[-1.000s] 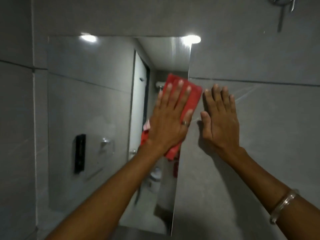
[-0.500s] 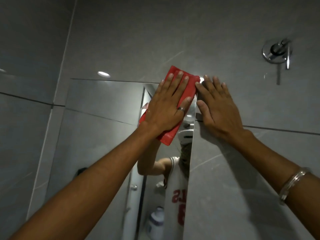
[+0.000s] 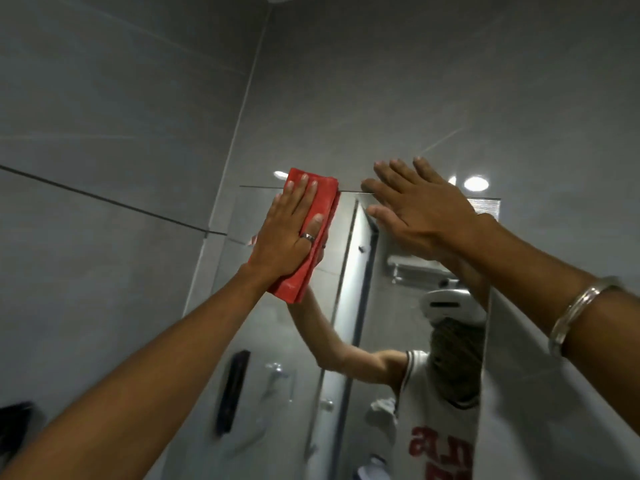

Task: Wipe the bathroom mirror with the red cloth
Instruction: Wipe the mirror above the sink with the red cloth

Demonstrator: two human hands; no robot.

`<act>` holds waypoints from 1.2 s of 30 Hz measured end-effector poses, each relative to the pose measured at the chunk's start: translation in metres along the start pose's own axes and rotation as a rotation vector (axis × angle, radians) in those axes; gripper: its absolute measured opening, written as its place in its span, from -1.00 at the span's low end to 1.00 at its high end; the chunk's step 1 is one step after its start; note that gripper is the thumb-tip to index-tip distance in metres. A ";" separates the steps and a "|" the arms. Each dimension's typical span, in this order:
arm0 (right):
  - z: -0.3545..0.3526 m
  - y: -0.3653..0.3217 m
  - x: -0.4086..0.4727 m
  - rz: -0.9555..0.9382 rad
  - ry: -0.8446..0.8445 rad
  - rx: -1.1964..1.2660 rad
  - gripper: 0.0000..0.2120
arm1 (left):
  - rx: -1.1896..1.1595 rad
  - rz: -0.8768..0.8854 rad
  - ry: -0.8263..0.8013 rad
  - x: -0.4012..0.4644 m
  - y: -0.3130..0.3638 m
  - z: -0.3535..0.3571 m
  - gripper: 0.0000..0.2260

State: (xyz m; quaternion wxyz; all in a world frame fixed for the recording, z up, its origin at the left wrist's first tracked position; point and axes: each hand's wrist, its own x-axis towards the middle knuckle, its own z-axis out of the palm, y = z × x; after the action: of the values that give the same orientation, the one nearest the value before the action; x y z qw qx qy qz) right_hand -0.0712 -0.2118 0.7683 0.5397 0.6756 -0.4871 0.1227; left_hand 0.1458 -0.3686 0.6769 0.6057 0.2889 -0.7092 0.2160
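A frameless bathroom mirror (image 3: 298, 358) hangs on the grey tiled wall. My left hand (image 3: 285, 233) lies flat on a folded red cloth (image 3: 323, 216), pressing it against the mirror's top left corner, with the cloth's upper end reaching over the top edge. My right hand (image 3: 419, 209) rests open and flat on the mirror's top edge, just right of the cloth, with its fingers spread. It holds nothing. The mirror reflects a person in a white shirt with both arms raised.
Grey wall tiles (image 3: 104, 116) surround the mirror, with an inside corner of the walls just left of it. A silver bangle (image 3: 575, 313) sits on my right wrist. A dark object (image 3: 14, 431) shows at the lower left edge.
My left hand has slid the red cloth left along the mirror's top edge, from the right corner to the left corner. My right hand moved from the wall onto the mirror's top edge.
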 end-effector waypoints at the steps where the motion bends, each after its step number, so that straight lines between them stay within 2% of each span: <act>1: 0.002 -0.011 0.007 0.012 -0.002 -0.003 -0.34 | -0.004 -0.026 0.011 0.001 -0.015 -0.005 -0.43; 5: 0.014 -0.048 0.020 0.021 0.004 -0.045 -0.23 | -0.006 -0.185 0.091 0.000 -0.065 -0.016 -0.45; 8: 0.026 -0.066 0.017 0.000 0.016 -0.057 -0.24 | -0.062 -0.321 0.123 -0.002 -0.082 -0.020 -0.43; 11: 0.037 -0.076 0.010 0.000 0.063 -0.066 -0.28 | -0.082 -0.340 0.121 -0.004 -0.076 -0.019 -0.44; 14: 0.046 -0.085 -0.002 -0.003 0.112 -0.053 -0.27 | -0.058 -0.284 0.097 -0.030 -0.073 -0.014 -0.46; 21: 0.077 -0.123 -0.046 -0.035 0.156 -0.012 -0.28 | -0.009 -0.190 0.013 -0.160 -0.072 0.004 -0.45; 27: 0.110 -0.178 -0.114 -0.051 0.115 0.048 -0.31 | -0.002 -0.237 -0.124 -0.305 -0.069 0.015 -0.41; 30: 0.120 -0.192 -0.149 -0.068 0.154 0.069 -0.32 | 0.024 -0.253 -0.148 -0.373 -0.076 0.019 -0.41; 36: 0.132 -0.200 -0.207 -0.060 0.144 0.072 -0.34 | -0.017 -0.339 -0.079 -0.409 -0.071 0.027 -0.45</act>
State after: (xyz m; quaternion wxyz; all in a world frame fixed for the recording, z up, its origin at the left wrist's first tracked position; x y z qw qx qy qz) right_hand -0.0634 -0.2265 0.4515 0.5522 0.6983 -0.4219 0.1718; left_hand 0.2144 -0.3785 0.2671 0.6075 0.4076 -0.6754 0.0933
